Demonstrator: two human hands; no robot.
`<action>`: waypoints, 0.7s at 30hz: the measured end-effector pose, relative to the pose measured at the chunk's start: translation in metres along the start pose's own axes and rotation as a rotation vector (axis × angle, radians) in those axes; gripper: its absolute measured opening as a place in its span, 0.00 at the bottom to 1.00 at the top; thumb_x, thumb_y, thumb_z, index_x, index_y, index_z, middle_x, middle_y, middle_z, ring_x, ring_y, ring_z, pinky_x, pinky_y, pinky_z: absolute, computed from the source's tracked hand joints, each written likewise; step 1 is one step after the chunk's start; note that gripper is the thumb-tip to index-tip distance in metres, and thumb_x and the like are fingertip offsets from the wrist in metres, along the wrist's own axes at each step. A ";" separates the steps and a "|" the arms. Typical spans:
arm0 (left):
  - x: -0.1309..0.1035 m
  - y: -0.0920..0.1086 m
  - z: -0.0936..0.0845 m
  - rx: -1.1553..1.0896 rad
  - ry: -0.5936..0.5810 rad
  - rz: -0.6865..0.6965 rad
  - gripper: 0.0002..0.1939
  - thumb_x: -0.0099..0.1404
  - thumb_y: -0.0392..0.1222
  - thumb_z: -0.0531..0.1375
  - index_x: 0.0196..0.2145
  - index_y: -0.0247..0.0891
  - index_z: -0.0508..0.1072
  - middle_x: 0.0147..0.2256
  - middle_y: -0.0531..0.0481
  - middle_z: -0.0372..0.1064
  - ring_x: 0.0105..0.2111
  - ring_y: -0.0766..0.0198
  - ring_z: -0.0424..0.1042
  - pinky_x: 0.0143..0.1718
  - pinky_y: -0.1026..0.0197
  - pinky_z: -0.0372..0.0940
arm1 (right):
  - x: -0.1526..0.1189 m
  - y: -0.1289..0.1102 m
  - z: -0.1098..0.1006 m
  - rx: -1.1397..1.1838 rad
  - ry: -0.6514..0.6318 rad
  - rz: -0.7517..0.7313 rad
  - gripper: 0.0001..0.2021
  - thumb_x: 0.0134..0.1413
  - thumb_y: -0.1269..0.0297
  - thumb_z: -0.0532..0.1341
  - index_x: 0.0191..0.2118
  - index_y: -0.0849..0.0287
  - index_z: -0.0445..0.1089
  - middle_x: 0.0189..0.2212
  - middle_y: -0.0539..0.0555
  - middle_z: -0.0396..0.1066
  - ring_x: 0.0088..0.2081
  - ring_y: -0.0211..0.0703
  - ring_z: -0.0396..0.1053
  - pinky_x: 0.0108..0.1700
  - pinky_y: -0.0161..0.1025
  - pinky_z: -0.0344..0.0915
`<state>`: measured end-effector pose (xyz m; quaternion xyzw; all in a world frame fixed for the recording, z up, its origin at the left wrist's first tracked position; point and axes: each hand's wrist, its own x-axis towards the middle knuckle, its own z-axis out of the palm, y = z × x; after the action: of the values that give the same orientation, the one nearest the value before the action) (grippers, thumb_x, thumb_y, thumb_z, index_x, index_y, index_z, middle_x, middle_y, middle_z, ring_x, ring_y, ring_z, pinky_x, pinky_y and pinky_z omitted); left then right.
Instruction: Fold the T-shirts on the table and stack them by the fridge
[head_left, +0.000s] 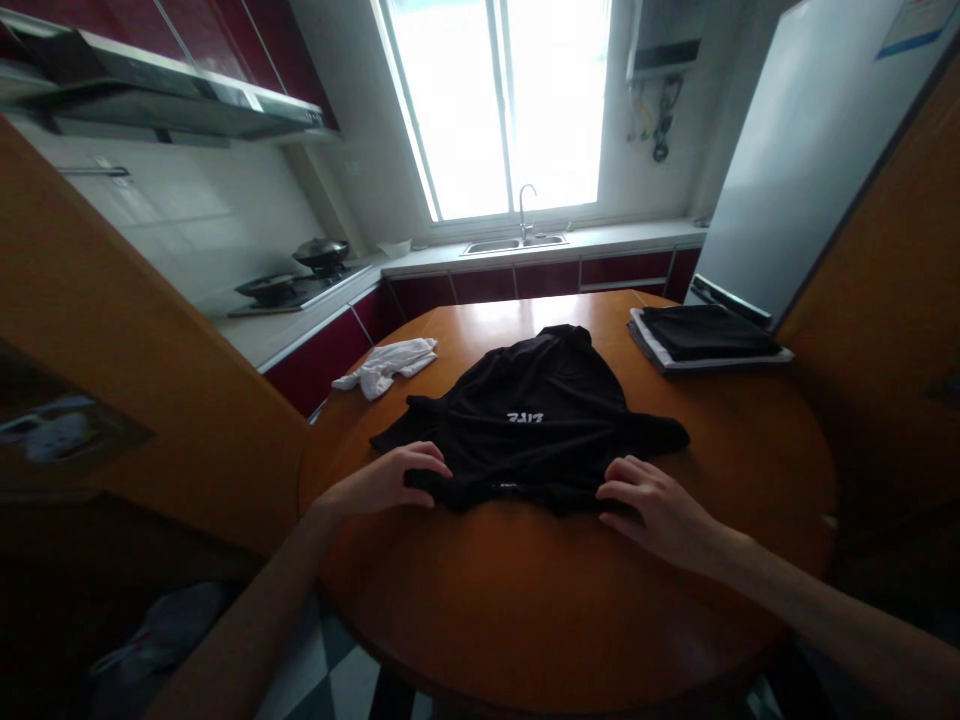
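A black T-shirt [529, 390] with white print on its chest lies spread on the round wooden table [525, 590], its print upside down from here and its short sleeves out to both sides. At the near left corner of the shirt, my left hand [401, 475] is closed on the cloth, thumb below and fingers above. My right hand [652, 505] grips the near right part in the same way. The near edge between the hands looks rumpled, and a small white print shows there. The fingertips are partly hidden by the dark fabric.
A crumpled white cloth [390, 365] lies at the table's left edge. Folded dark and white garments [709, 332] are stacked at the far right. Behind stand a counter with a sink [517, 243], a stove with pans [300, 285] and a fridge [802, 150]. Wooden door panels flank the table.
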<state>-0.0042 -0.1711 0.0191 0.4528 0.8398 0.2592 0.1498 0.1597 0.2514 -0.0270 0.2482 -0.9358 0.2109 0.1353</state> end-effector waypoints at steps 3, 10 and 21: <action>-0.012 -0.002 0.017 0.069 0.012 0.030 0.14 0.66 0.48 0.66 0.49 0.45 0.80 0.48 0.46 0.71 0.48 0.58 0.72 0.52 0.57 0.67 | 0.000 -0.003 0.014 -0.174 -0.024 -0.049 0.05 0.62 0.71 0.62 0.41 0.55 0.73 0.40 0.55 0.71 0.41 0.49 0.68 0.44 0.45 0.65; -0.013 -0.002 0.039 0.224 0.166 0.121 0.10 0.73 0.45 0.58 0.43 0.42 0.78 0.45 0.46 0.71 0.45 0.60 0.70 0.50 0.59 0.65 | -0.001 0.021 -0.001 -0.338 0.002 -0.175 0.12 0.62 0.80 0.55 0.40 0.58 0.73 0.36 0.56 0.72 0.38 0.48 0.66 0.43 0.45 0.59; -0.017 0.073 0.051 -0.051 -0.124 0.113 0.12 0.75 0.44 0.54 0.39 0.39 0.76 0.36 0.47 0.73 0.36 0.63 0.73 0.39 0.64 0.66 | -0.040 0.018 -0.065 0.278 -0.348 0.073 0.15 0.69 0.62 0.53 0.34 0.57 0.75 0.32 0.54 0.73 0.33 0.43 0.70 0.37 0.37 0.64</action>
<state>0.0796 -0.1369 0.0191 0.5108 0.7952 0.2598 0.1982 0.1935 0.3123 0.0091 0.2629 -0.9153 0.2966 -0.0713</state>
